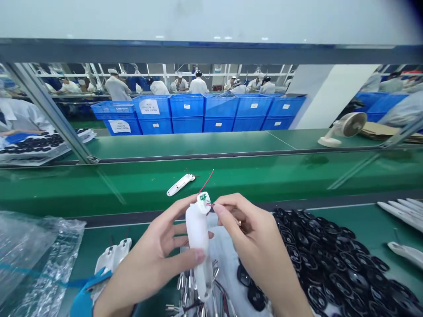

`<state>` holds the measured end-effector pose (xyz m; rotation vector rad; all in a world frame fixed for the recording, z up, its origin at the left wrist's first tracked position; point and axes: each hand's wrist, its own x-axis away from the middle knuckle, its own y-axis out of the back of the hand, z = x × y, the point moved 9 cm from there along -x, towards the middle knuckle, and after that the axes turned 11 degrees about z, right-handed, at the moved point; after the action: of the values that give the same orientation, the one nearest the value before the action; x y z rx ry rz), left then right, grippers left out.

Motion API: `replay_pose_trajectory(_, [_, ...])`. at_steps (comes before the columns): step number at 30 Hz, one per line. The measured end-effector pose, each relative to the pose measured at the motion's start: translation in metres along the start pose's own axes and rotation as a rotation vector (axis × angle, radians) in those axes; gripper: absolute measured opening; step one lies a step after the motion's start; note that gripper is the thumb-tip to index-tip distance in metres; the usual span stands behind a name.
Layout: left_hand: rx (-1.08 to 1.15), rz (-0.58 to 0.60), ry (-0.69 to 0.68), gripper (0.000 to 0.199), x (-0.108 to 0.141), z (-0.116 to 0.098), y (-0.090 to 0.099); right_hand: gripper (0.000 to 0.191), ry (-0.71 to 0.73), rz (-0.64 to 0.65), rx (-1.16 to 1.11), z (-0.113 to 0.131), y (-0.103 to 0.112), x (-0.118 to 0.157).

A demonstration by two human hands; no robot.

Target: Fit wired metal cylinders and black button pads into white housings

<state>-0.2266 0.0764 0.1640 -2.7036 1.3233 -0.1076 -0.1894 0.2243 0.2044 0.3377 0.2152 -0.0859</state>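
Well, one white plastic housing [197, 248] stands upright between the hands, with one small green circuit board [203, 197] at its top and a red wire [207, 181] rising from it. Just beyond the housing, one white casing [180, 185] lies on the green conveyor belt [66, 191]. Left of the housing are two white pieces [113, 255] and a clear plastic bag [36, 264]; right of it, a heap of black rings [330, 264]; below it, loose metal pins [188, 290]. Far beyond the housing, six double stacks of blue crates [187, 108] stand in a factory hall among white-clad workers [198, 83]. The left hand [148, 259] wraps the housing, fingers curled closely around it, while the right hand [254, 237] nearly closes thumb and forefinger in a pinch on the board's edge.
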Motion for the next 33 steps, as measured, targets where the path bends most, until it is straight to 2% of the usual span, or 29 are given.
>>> replay_pose_trajectory(3, [-0.159,-0.021,0.008,0.067,0.0,-0.002,0.003,0.02,0.051,-0.012,0.112,0.006,0.005,-0.001])
replay_pose_trajectory(6, [-0.418,-0.045,-0.002,0.064,0.002,-0.008,0.004,0.023,0.031,0.011,0.206,0.009,0.003,0.0])
replay_pose_trajectory(10, [-0.687,-0.107,-0.072,0.053,0.003,-0.019,0.004,0.023,-0.045,0.062,0.158,0.003,-0.002,0.003])
replay_pose_trajectory(14, [-0.744,-0.161,-0.118,0.059,0.003,-0.024,0.005,0.026,-0.101,0.1,0.024,-0.006,-0.004,0.005])
replay_pose_trajectory(17, [-0.769,-0.164,-0.143,0.059,0.002,-0.026,0.003,0.018,-0.111,0.081,-0.18,-0.013,-0.004,0.003])
replay_pose_trajectory(19, [-0.777,-0.168,-0.159,0.058,0.001,-0.028,0.003,0.02,-0.127,0.076,-0.319,-0.019,-0.008,0.001])
replay_pose_trajectory(22, [-0.804,-0.187,-0.19,0.058,0.001,-0.031,0.004,0.024,-0.2,0.168,-0.439,-0.026,-0.022,0.002])
replay_pose_trajectory(24, [-0.846,-0.178,-0.206,0.058,0.001,-0.031,0.003,0.026,-0.238,0.22,-0.466,-0.03,-0.027,0.004])
replay_pose_trajectory(29, [-0.975,-0.154,-0.224,0.057,0.0,-0.03,0.0,0.026,-0.197,0.047,-0.368,-0.038,-0.003,0.001])
replay_pose_trajectory(33, [-0.961,-0.167,-0.228,0.058,-0.004,-0.028,0.001,0.022,-0.168,0.052,-0.391,-0.038,0.001,-0.001])
